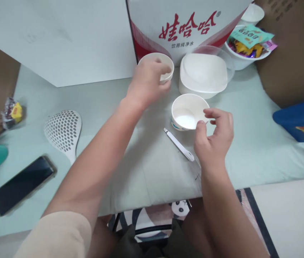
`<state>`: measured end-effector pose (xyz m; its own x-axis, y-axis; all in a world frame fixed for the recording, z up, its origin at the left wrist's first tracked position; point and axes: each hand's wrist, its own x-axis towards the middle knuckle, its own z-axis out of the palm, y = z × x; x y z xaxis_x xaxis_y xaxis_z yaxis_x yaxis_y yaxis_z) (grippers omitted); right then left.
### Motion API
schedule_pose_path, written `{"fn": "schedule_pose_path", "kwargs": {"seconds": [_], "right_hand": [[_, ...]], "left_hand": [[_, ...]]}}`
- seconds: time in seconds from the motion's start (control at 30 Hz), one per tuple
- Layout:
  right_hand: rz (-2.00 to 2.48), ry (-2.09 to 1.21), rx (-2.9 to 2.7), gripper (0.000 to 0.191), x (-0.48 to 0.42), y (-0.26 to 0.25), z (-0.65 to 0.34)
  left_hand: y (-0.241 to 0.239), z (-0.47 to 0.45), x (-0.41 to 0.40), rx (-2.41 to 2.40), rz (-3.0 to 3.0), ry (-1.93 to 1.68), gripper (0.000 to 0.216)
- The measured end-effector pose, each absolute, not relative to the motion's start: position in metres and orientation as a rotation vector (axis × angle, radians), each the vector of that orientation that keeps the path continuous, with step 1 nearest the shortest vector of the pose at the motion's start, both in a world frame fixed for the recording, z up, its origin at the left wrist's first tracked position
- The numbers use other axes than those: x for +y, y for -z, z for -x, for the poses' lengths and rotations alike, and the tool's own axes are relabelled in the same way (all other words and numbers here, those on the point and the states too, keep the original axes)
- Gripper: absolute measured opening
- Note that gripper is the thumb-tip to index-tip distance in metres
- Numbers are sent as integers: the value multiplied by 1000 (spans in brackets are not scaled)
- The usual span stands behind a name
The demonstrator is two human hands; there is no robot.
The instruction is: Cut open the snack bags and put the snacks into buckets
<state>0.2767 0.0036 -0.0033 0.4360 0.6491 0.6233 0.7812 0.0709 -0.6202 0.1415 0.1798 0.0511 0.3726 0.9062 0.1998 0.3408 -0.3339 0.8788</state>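
Note:
My left hand (pixel 152 80) reaches over the rear white bowl (pixel 155 56), its bent fingers at the opening and the thumb by the near side. The fingers are slightly blurred, and whether they grip anything cannot be seen. Beside the right rim of a nearer white paper bowl (pixel 185 116), my right hand (pixel 217 134) has thumb and forefinger close together. Something tiny and thin shows at the fingertips, too small to name. Between my arms lies a slim white tool (pixel 179 144) with a metal tip. Thin dark marks (pixel 197 176) show on the cloth near my right wrist.
A white rectangular tub (pixel 204 77) with a clear rim stands behind the nearer bowl, against a large printed carton (pixel 152 21). A basket of wrapped snacks (pixel 244 59) is at back right. Leftward lie a perforated skimmer (pixel 64 130), a phone (pixel 24 184) and a wrapped snack (pixel 12 113).

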Motion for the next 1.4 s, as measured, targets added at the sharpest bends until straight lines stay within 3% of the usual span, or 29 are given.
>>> {"fn": "schedule_pose_path", "kwargs": {"seconds": [0.1,0.37,0.57,0.73,0.87,1.0,1.07,1.2,1.4], "right_hand": [[1652,149,-1279,25,3,5,-279],[1665,141,-1272,23,-1,4,-287],[1634,136,-1253,23,-1,1,-288],[1568,174,-1284,23,-3,-3,-278],[1610,230,-1253,25,-2,-3,-273],[1813,114,-1022,40,7,8,-277],[1888,-56,-926,41,11,15,-279],[1879,-330,-981,32,15,20,-273],[1674,-339,-1510,35,16,22,-257]], "left_hand": [[-54,-180,170,895,-2144,-799,16],[-44,-246,182,968,-2194,-617,47],[-61,-247,183,944,-2434,-729,40],[-119,-215,158,1297,-2779,-578,43],[-141,-125,130,1739,-2724,-693,48],[-99,-25,94,1663,-2688,-1430,21],[-68,8,80,1547,-2585,-1523,19],[-19,32,71,1632,-2397,-1294,17],[1,21,91,1712,-2258,-1079,16]]}}
